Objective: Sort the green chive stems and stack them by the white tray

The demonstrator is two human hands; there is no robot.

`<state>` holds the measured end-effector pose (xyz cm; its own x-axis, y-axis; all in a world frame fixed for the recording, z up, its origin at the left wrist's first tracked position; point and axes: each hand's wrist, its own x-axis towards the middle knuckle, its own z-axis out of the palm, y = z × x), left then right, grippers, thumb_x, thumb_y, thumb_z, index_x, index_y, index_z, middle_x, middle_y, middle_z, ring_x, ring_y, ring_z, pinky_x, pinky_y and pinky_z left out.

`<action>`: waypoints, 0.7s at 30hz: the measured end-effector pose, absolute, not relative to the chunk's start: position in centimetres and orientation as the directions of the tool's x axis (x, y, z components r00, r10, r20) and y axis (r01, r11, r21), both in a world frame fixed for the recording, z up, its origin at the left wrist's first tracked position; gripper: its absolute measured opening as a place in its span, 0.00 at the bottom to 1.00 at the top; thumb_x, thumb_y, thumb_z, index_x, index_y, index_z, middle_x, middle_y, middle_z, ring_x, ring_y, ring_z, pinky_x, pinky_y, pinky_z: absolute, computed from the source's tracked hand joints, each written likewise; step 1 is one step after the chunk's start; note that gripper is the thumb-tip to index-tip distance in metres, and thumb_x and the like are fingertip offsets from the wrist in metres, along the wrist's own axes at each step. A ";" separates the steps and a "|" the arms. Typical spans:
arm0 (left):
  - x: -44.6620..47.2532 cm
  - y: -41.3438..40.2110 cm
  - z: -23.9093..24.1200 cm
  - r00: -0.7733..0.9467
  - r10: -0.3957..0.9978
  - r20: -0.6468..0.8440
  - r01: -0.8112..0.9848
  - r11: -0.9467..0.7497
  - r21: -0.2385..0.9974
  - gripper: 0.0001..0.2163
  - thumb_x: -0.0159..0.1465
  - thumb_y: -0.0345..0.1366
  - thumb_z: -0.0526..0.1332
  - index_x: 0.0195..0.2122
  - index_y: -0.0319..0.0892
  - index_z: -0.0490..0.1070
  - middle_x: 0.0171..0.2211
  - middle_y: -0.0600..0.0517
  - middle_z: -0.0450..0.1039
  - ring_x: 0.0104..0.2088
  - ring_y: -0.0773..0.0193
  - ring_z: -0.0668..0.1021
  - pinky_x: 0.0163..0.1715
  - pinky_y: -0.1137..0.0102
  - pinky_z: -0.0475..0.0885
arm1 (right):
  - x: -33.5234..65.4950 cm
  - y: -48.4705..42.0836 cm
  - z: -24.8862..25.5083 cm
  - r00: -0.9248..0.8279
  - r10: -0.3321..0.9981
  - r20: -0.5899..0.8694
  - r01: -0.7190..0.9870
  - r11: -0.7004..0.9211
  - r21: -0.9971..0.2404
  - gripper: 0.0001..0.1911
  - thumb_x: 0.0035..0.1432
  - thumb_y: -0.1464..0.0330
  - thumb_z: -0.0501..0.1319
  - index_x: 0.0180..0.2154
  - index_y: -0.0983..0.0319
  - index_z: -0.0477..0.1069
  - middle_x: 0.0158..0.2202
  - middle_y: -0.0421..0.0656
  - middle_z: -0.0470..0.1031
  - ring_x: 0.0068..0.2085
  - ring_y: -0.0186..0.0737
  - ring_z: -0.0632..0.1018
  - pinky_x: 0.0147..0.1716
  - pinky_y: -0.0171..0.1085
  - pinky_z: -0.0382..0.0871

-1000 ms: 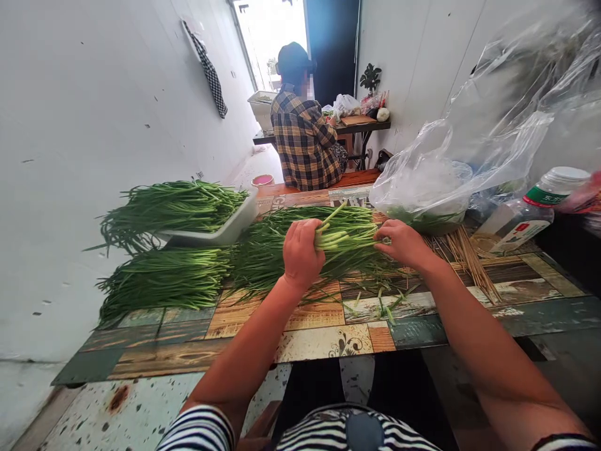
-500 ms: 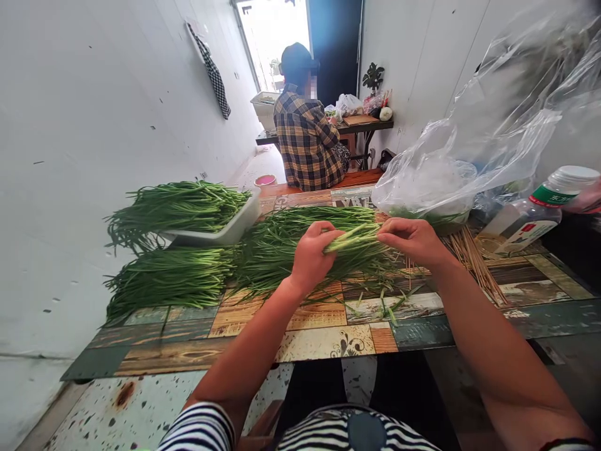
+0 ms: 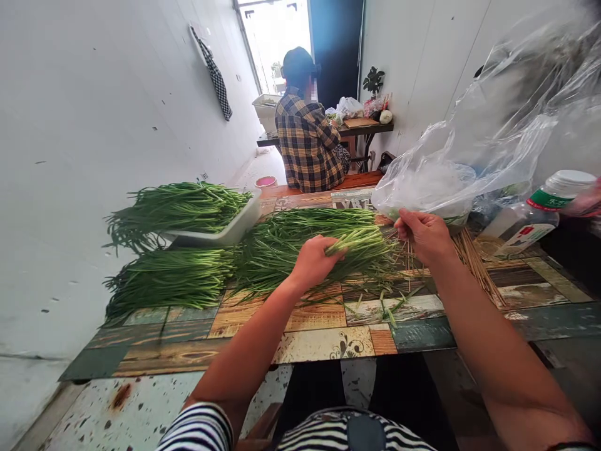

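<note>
Gripping: left hand (image 3: 313,260) is closing round a small bunch (image 3: 359,241) of green stalks, cut ends pointing toward the right hand.
Pinching: right hand (image 3: 425,235) is curling its fingers narrow over thin straw ties (image 3: 409,255); whether it is holding one I cannot tell.
Lying under the hands: loose pile (image 3: 286,241) of stalks on the patterned table (image 3: 323,341), trimmings (image 3: 387,307) scattering just nearer than the hands.
Sitting left of the left hand: a flat heap (image 3: 171,275), and beyond it a white tray (image 3: 235,227) filling with more.
Judging progress: tray and heap look sorted; the pile under the hands seems left.
Working beyond: a person in a plaid shirt (image 3: 307,144), back turned.
</note>
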<state>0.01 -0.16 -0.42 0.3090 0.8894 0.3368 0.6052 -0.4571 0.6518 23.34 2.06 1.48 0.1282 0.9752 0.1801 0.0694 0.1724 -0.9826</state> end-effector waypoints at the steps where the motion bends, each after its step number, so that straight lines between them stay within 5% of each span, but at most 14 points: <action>1: 0.0 -0.2 -0.5 0.305 0.890 0.338 0.607 -0.455 0.651 0.14 0.63 0.41 0.59 0.24 0.41 0.75 0.25 0.55 0.75 0.30 0.66 0.71 0.33 0.73 0.62 | 23.1 1.8 1.6 0.093 0.981 0.173 0.090 0.164 -0.982 0.25 0.45 0.45 0.62 0.22 0.62 0.71 0.20 0.41 0.68 0.21 0.31 0.65 0.19 0.33 0.58; 6: 0.2 -0.2 -0.5 0.309 0.891 0.332 0.610 -0.453 0.650 0.13 0.63 0.39 0.59 0.24 0.41 0.75 0.24 0.55 0.75 0.30 0.66 0.70 0.32 0.73 0.61 | 21.1 0.6 1.0 -0.149 0.966 0.212 0.234 0.242 -0.942 0.23 0.42 0.52 0.68 0.36 0.61 0.77 0.25 0.38 0.71 0.22 0.30 0.65 0.21 0.32 0.57; 14: 0.2 -0.2 -0.6 0.307 0.893 0.328 0.639 -0.449 0.625 0.13 0.63 0.39 0.59 0.24 0.41 0.76 0.24 0.55 0.74 0.29 0.67 0.70 0.32 0.73 0.62 | 21.2 1.1 -0.4 -0.187 0.981 -0.051 0.152 -0.023 -0.988 0.19 0.41 0.54 0.70 0.21 0.63 0.72 0.16 0.36 0.66 0.18 0.27 0.63 0.16 0.31 0.55; 21: 0.1 -0.1 -0.4 0.288 0.910 0.299 0.615 -0.415 0.670 0.14 0.63 0.40 0.58 0.24 0.41 0.75 0.24 0.55 0.74 0.29 0.67 0.71 0.32 0.73 0.63 | 21.9 1.6 -0.9 -0.280 0.959 0.028 0.054 0.044 -0.998 0.18 0.43 0.55 0.70 0.26 0.63 0.76 0.24 0.40 0.75 0.22 0.30 0.70 0.22 0.32 0.65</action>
